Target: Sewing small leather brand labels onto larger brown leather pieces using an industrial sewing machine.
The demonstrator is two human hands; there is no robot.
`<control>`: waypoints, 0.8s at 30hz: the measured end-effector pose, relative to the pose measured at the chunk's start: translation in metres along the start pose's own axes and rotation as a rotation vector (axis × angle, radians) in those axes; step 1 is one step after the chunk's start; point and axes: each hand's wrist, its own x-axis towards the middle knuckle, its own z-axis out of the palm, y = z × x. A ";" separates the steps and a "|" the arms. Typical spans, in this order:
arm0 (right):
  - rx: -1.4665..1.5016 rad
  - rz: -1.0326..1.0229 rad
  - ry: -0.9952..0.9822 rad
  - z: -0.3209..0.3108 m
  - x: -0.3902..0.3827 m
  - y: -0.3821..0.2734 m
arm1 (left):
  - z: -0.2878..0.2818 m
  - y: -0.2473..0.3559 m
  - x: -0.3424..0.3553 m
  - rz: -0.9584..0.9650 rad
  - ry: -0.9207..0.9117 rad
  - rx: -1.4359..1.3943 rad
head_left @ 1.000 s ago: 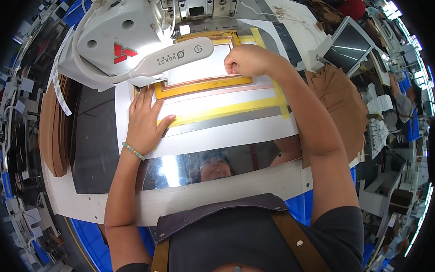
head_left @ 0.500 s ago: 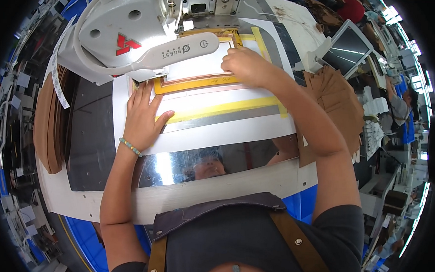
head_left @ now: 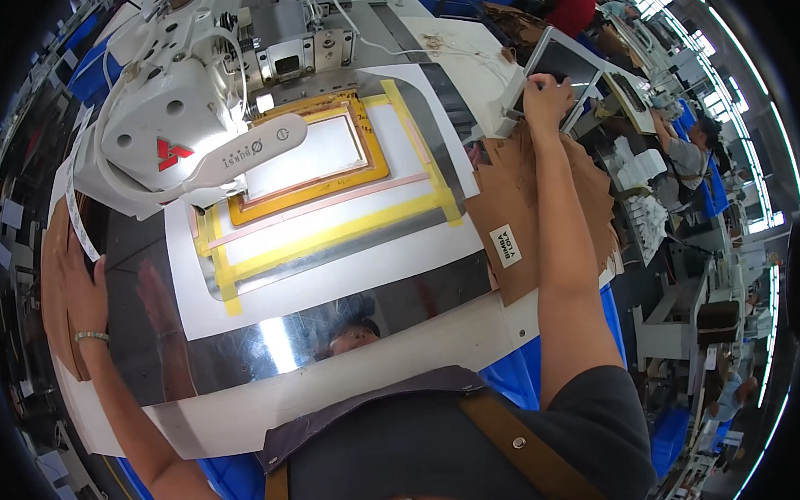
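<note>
Head view: left hand (head_left: 83,290) at far left, fingers straight and thumb out to the side, laid against the tall brown stack (head_left: 54,278); can't tell if it grips any sheet. Right hand (head_left: 548,103) up at the tilted screen (head_left: 558,63) on the right, fingers bent in front of the glass (contact or pinch: can't tell). Fanned brown pieces (head_left: 508,183) lie just below that hand, under the forearm, white label (head_left: 505,246) on one. Middle: yellow frame (head_left: 331,192) on the white sheet (head_left: 328,278), partly covered by the white paddle (head_left: 245,156) of the machine head (head_left: 158,122); both hands well apart from it. Yellow tape (head_left: 330,238) runs along the sheet. Sheet sits on a shiny metal plate (head_left: 415,312), which mirrors the person.
</note>
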 end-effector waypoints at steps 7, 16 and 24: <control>0.330 -0.567 -0.071 -0.002 -0.080 -0.076 | 0.037 -0.111 0.008 -0.365 -0.153 -0.027; 0.516 -0.732 -0.411 0.003 -0.214 -0.169 | 0.046 -0.071 0.025 -0.172 -0.096 -0.126; 0.490 -0.689 -0.366 0.017 -0.204 -0.150 | 0.037 -0.078 0.019 -0.147 0.059 -0.048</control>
